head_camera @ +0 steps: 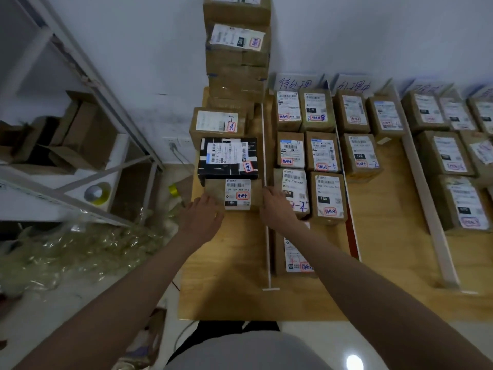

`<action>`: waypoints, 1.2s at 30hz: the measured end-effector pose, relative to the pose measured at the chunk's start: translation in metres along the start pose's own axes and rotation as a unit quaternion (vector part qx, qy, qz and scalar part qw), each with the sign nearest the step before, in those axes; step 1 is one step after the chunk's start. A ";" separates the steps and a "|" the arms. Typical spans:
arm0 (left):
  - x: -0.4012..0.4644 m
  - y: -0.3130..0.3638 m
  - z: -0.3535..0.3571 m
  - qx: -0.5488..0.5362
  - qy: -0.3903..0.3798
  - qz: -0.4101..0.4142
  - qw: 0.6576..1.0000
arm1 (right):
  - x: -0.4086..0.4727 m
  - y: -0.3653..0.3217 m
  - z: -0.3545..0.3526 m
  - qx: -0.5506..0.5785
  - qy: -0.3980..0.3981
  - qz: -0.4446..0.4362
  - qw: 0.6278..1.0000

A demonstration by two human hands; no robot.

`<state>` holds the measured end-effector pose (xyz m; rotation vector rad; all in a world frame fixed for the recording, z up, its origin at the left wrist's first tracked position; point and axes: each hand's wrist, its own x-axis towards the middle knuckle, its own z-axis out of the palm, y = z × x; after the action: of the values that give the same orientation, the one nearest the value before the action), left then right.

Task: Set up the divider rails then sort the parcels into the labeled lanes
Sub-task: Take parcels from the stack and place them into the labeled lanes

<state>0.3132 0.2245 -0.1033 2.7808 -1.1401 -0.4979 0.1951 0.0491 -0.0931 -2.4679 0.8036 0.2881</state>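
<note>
I am bracing the small parcel (238, 194) near the counter's (226, 276) left edge, left hand (202, 216) and right hand (276, 206) pressing its sides, fingers relaxed, so it lifts squarely toward its lane.

We are looking at a pale wall (133, 62) with a socket (172, 145) — a metal shelf (88, 76) is leaning into view on the left, and a glossy floor (333, 340) is catching a light glare (354, 363) — plastic wrap (80, 252) is lying below the shelf.
</note>
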 end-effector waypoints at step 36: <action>-0.008 -0.060 0.006 -0.019 0.032 0.113 0.993 | -0.050 -0.058 0.046 0.263 -0.150 0.199 0.932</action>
<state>0.3461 0.2734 -0.1195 2.5718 -1.3917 -0.3986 0.1876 0.1382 -0.0899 -1.7010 1.0787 0.5055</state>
